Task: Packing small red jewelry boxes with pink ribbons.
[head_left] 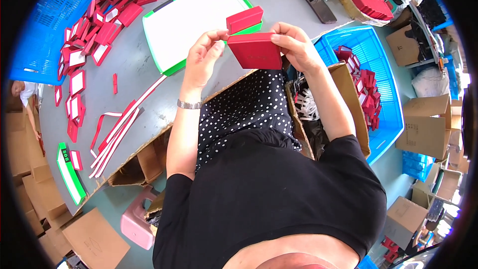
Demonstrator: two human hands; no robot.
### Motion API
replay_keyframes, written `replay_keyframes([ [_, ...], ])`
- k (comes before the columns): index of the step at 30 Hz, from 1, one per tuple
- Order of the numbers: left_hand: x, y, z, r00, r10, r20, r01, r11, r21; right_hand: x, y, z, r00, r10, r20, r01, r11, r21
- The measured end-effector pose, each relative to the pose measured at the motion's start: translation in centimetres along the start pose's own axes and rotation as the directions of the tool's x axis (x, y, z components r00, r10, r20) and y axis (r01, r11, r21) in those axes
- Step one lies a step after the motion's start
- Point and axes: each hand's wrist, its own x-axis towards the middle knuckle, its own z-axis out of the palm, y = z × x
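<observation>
A flat red box [256,52] is held up in front of me, over the table's near edge. My right hand [298,47] grips its right upper corner between thumb and fingers. At its left upper corner, my left hand [204,56] is closed in a pinch; what its fingertips grip there is partly hidden. Just beyond, a smaller red block-shaped piece [244,20] shows at the near right corner of a white tray with a green rim [164,57]. Whether it touches the box or my left fingers, I cannot tell.
Many small red-and-white boxes [104,32] lie piled at the table's left beside a blue crate [35,55]. Red and white strips [117,134] lie nearer. A phone [317,6] lies back right. Another blue crate [393,104] with red boxes and an open carton [348,104] stand at my right.
</observation>
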Motion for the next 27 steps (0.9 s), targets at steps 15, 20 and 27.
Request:
replay_keyframes([
  [15,-4.0,-3.3,-0.3,0.925,-0.379,0.023,0.251,0.565,-0.786,-0.6,4.9,5.6,0.990,-0.055,0.129,0.030,0.982,0.184],
  [20,-4.0,-3.6,0.2,0.929,-0.369,-0.017,0.252,0.665,-0.703,0.2,4.3,5.6,0.998,-0.065,-0.018,0.058,0.966,-0.251],
  [27,-1.0,-1.9,-0.8,0.948,0.092,-0.305,0.045,0.909,0.414,8.8,-5.6,1.0,0.862,-0.428,0.272,0.438,0.359,-0.824],
])
